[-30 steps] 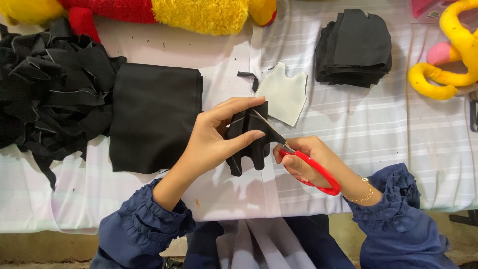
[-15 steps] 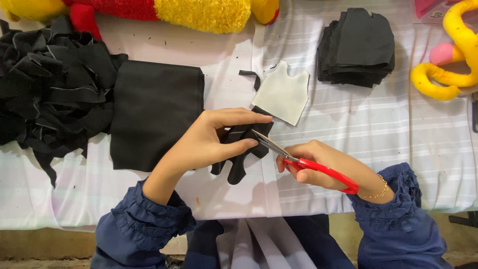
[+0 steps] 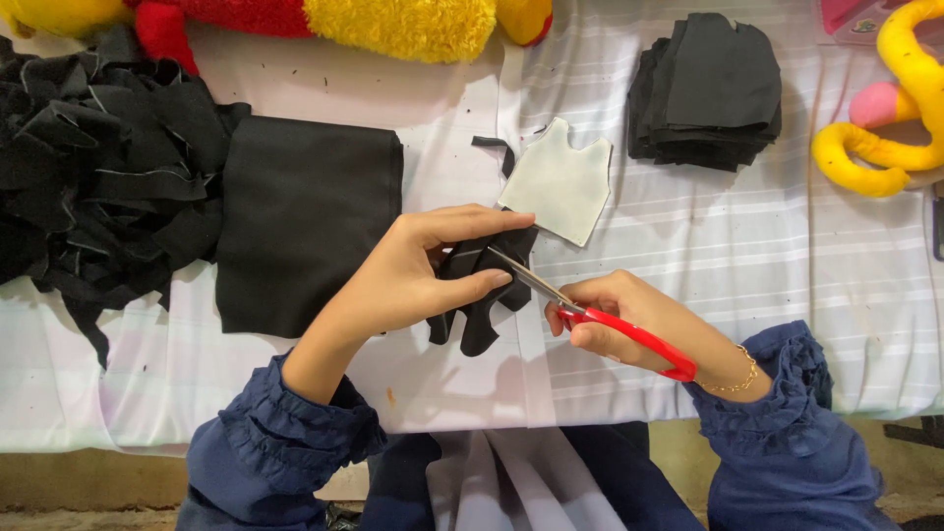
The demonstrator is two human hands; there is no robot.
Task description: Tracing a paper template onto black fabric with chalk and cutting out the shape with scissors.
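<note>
from above, the left hand (image 3: 413,280) pinches a small black cloth piece (image 3: 482,295) over the white table cloth (image 3: 688,275). the right hand (image 3: 619,320) is closed around red scissors (image 3: 610,320), blades in the cloth, near a white pattern shape (image 3: 558,182).

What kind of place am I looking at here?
Probably a small soft-toy sewing workshop: a stack of cut black pieces, a heap of black fabric scraps and plush toys lie on the cloth-covered table, where red-handled scissors cut fabric.
</note>
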